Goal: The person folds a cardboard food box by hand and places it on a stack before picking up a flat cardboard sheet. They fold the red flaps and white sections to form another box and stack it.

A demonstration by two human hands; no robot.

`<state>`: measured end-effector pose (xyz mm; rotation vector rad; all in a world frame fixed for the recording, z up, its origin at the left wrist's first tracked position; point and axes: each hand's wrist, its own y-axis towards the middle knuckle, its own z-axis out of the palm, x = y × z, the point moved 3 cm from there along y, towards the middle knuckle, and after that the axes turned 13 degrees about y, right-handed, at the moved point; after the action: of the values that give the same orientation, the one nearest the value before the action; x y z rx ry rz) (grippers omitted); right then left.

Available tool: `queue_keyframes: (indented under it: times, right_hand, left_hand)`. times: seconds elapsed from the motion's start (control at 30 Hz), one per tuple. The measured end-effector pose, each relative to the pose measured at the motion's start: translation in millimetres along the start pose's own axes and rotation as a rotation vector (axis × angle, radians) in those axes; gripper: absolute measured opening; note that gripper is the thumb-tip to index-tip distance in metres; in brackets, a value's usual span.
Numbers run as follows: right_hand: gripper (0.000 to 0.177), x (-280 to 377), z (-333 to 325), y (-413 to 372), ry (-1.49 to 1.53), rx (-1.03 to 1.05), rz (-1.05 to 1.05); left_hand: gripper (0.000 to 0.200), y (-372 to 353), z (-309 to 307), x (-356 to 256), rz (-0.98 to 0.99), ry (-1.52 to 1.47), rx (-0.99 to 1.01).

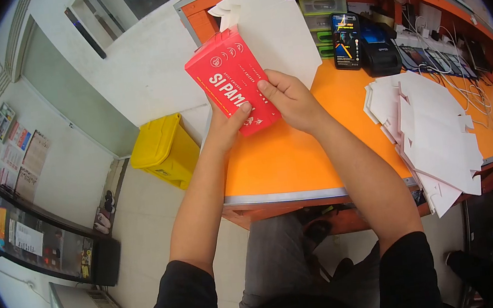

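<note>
A red box (223, 75) with white lettering is held up above the orange counter, tilted, its printed face toward me. My left hand (225, 126) grips its lower left side, thumb on the printed face. At the right side, my right hand (292, 98) holds it too, thumb pressed on the front near the edge. The fingers behind the box are hidden. Behind it stand large white cardboard sheets (275, 27). To the right lies a pile of flat, unfolded white cardboard pieces (436, 128), partly over the counter's front edge.
The orange counter (284, 171) has a metal-trimmed front edge. At its back are a propped phone (346, 41), a black device (378, 50), green drawers (322, 4), several phones and loose cables (481, 99). A yellow bin (162, 151) stands left of the counter.
</note>
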<state>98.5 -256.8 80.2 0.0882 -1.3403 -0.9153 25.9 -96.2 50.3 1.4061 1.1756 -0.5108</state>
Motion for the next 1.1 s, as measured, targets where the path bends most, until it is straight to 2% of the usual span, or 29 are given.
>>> queue_keyframes:
  times: [0.03, 0.13, 0.2, 0.23, 0.27, 0.33, 0.47, 0.57, 0.6, 0.7, 0.73, 0.83, 0.87, 0.93, 0.97, 1.07, 1.1]
  right_hand:
    - [0.025, -1, 0, 1, -0.003, 0.011, -0.007]
    - [0.027, 9, 4, 1, -0.682, -0.066, -0.533]
    - [0.032, 14, 4, -4, -0.843, -0.196, -0.579]
    - [0.035, 17, 5, -5, -0.924, -0.261, -0.602]
    - [0.044, 11, 2, -4, -0.880, -0.290, -0.595]
    - [0.056, 2, 1, -6, -0.787, -0.277, -0.392]
    - [0.086, -23, 1, -2, -0.463, -0.245, -0.149]
    - [0.094, -42, -6, 2, -0.247, -0.235, -0.185]
    - [0.089, -39, -7, 3, -0.042, -0.180, -0.183]
    - [0.082, -24, -15, 4, -0.195, -0.197, -0.270]
    - [0.078, -19, -15, 2, -0.118, -0.233, -0.193]
    - [0.067, -23, -24, 5, -0.298, -0.267, -0.280]
    - [0.061, -26, -28, 5, -0.261, -0.261, -0.245]
    - [0.051, -29, -32, 4, -0.187, -0.248, -0.172]
    - [0.048, -29, -34, 4, -0.313, -0.267, -0.189]
    - [0.041, -22, -36, 0, -0.641, -0.310, -0.212]
    - [0.041, -17, -33, -2, -0.707, -0.309, -0.204]
  left_hand:
    - [0.067, 1, -1, 6, -0.003, -0.055, -0.039]
    - [0.068, 6, -4, 20, -0.006, -0.268, -0.166]
    - [0.062, 11, -4, 19, 0.003, -0.476, -0.265]
    - [0.059, 11, -4, 16, 0.028, -0.477, -0.294]
    - [0.058, 12, -6, 13, 0.052, -0.478, -0.323]
    - [0.057, 11, -8, 9, 0.035, -0.475, -0.348]
    - [0.054, 9, -2, 7, -0.029, -0.542, -0.162]
    - [0.053, 6, 8, 6, -0.072, -0.439, -0.088]
    - [0.053, 4, 10, 6, -0.102, -0.399, -0.091]
    - [0.052, 11, 8, 14, -0.099, -0.450, -0.115]
    - [0.051, 12, 4, 17, -0.084, -0.494, -0.128]
    - [0.056, 13, -6, 6, -0.100, -0.586, -0.049]
    - [0.064, 10, -5, 1, -0.097, -0.516, -0.068]
    - [0.067, 11, -15, 10, -0.066, -0.538, -0.108]
    - [0.068, 13, -20, 13, -0.051, -0.550, -0.125]
    - [0.074, 18, -39, 17, -0.049, -0.342, -0.533]
    - [0.072, 18, -46, 21, -0.060, -0.178, -0.584]
